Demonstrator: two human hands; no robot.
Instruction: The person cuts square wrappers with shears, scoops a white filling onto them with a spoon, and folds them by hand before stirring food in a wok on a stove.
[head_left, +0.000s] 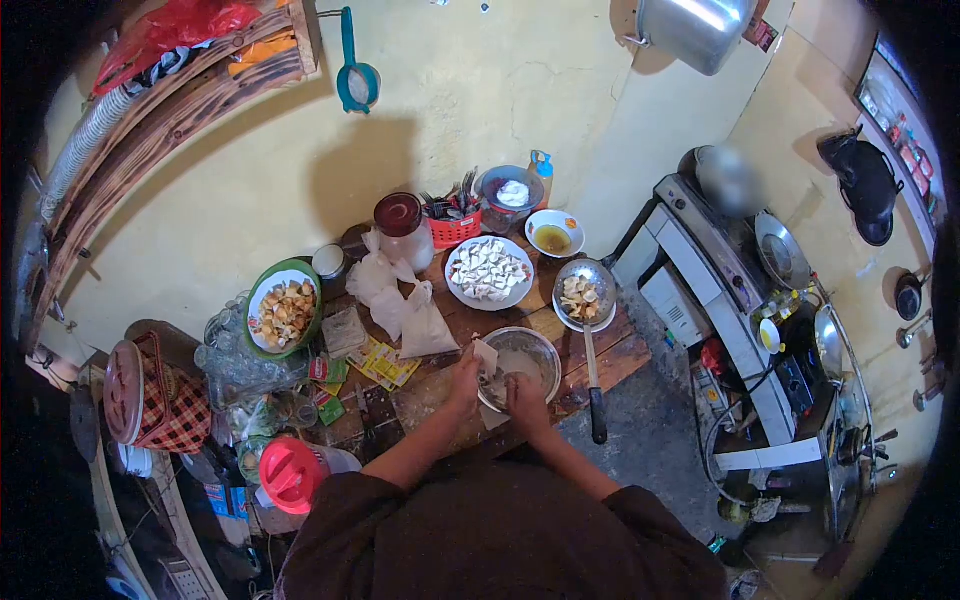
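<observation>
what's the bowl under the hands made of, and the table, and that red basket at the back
Bowl: looks like metal, probably steel, with a grey shiny rim. Table: wood, reddish-brown planks with visible seams. Red basket: likely plastic, with a slotted wall and even bright colour.

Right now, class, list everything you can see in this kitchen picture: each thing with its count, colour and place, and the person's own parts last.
Metal bowl: one, silver, table's front edge, under the hands.
White piece: one, at the left hand's fingertips, above the bowl.
White plate: one, holding pale pieces, middle of the table.
Long-handled skimmer: one, metal, holding fried pieces, right of the plate.
Green-rimmed plate: one, holding golden pieces, table's left.
Small bowl: one, white, brownish liquid, behind the skimmer.
Red-lidded jar: one, back of the table.
Plastic bags: several, clear-white, table's middle.
Red basket: one, holding utensils.
Stove: one, grey, right.
Left hand: one, at the bowl's rim.
Right hand: one, over the bowl.
</observation>
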